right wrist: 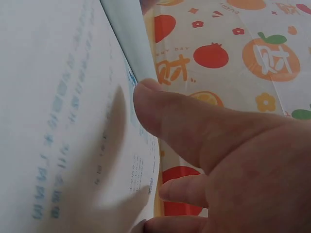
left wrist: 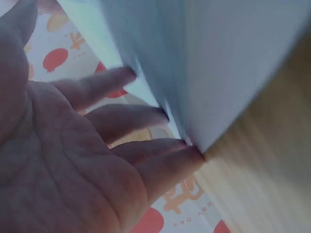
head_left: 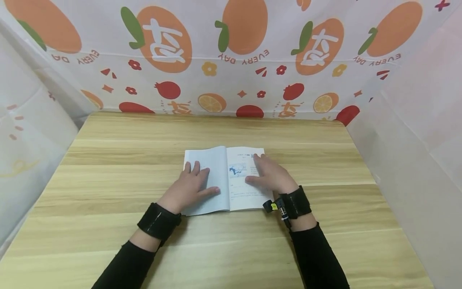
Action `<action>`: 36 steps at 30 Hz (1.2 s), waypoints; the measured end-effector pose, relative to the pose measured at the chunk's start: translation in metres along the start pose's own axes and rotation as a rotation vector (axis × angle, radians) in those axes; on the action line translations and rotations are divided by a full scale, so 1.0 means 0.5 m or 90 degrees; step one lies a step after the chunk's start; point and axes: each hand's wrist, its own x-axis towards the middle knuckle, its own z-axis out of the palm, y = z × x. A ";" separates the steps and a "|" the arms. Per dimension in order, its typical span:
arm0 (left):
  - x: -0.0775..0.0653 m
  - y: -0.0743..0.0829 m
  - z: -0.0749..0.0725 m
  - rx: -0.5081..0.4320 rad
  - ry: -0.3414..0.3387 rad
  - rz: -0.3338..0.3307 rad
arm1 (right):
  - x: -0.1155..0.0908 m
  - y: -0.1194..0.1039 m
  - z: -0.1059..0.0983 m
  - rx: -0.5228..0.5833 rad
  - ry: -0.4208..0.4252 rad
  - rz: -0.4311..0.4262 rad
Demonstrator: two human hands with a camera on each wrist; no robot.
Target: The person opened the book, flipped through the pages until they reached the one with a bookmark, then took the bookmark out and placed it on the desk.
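An open book (head_left: 218,156) lies flat on the wooden table. Its left page is pale blue and nearly plain; the right page (right wrist: 73,97) carries blue print and a small blue picture (head_left: 237,170). My left hand (head_left: 191,185) rests on the left page with fingers spread and thumb toward the spine. In the left wrist view the left fingertips (left wrist: 163,115) touch the page surface. Over the right page, my right hand (head_left: 272,174) lies with its fingers extended toward the top edge and its thumb (right wrist: 170,111) pointing at the picture.
The wooden table (head_left: 119,160) spreads around the book on all sides. Behind it hangs a white curtain (head_left: 202,36) printed with fruit, and pale sheets stand at both sides. Black straps (head_left: 159,221) circle both wrists; a small camera (head_left: 270,206) sits at the right one.
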 end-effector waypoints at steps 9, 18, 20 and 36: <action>-0.001 0.002 0.004 -0.029 0.022 0.010 | -0.001 -0.009 0.005 -0.046 -0.004 0.004; -0.001 0.002 0.001 -0.020 0.026 0.044 | -0.002 -0.012 0.001 -0.041 -0.001 0.011; -0.002 0.003 0.000 -0.022 0.019 0.041 | -0.003 -0.011 0.002 -0.038 0.003 0.011; 0.000 -0.002 -0.001 -0.017 0.002 0.036 | -0.002 -0.015 0.001 -0.052 0.014 0.003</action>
